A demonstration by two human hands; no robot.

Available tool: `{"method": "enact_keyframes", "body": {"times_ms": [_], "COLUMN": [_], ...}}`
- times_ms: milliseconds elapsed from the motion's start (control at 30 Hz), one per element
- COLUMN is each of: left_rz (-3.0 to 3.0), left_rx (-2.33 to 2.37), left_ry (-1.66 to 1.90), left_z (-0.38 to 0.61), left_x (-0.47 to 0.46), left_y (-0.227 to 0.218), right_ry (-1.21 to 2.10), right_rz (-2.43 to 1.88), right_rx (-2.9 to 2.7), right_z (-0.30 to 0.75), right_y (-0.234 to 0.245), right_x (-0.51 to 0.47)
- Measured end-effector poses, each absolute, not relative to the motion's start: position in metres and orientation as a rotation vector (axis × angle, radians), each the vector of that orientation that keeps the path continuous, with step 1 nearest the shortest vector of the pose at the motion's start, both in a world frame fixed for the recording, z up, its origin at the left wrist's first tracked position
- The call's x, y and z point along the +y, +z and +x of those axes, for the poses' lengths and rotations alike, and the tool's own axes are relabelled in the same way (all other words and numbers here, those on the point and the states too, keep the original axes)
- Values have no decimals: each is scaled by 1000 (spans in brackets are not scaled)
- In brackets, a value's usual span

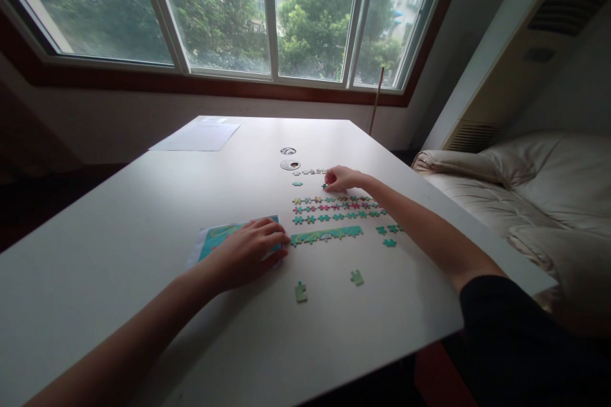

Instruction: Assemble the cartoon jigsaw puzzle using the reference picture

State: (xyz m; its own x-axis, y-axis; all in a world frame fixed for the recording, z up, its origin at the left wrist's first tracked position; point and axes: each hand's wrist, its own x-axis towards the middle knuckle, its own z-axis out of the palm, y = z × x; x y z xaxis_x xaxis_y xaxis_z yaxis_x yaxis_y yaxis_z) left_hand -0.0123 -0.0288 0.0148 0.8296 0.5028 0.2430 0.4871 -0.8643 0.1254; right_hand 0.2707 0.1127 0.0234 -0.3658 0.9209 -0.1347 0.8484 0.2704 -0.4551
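Observation:
My left hand [255, 245] lies flat over a teal picture sheet [217, 240], fingers stretched out, their tips by the left end of a joined strip of jigsaw pieces [327, 235]. Farther off, my right hand [342, 179] is closed in a pinch on a small teal puzzle piece [324, 186] at the table surface. Left of it lies a single teal piece [297, 184]. Between the hands run rows of loose pieces [324, 208], teal, pink and yellow. Two greenish pieces, one with a notch [300, 292] and one tilted [356, 277], lie nearer me.
Behind the pieces are two round discs, one with a hole [290, 165]. White paper [195, 137] lies at the table's far left. A few teal pieces [389, 243] sit under my right forearm's side. A pale sofa [563, 178] stands right of the white table [119, 254].

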Motion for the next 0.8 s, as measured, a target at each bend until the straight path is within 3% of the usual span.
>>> {"method": "enact_keyframes", "body": {"times_ms": [167, 500, 800], "left_rz": [2950, 2937, 2961], "left_rx": [793, 778, 805], "left_ry": [442, 470, 406], "left_z": [-13, -13, -14], "left_x": [-28, -27, -26], "left_y": [13, 11, 11], "right_ry": [691, 1159, 909], "right_rz": [-1569, -1683, -1822], "right_rx": [-2359, -2344, -2349], "right_z": [298, 386, 388], "right_y": [34, 53, 37], "right_x": [73, -38, -60]}}
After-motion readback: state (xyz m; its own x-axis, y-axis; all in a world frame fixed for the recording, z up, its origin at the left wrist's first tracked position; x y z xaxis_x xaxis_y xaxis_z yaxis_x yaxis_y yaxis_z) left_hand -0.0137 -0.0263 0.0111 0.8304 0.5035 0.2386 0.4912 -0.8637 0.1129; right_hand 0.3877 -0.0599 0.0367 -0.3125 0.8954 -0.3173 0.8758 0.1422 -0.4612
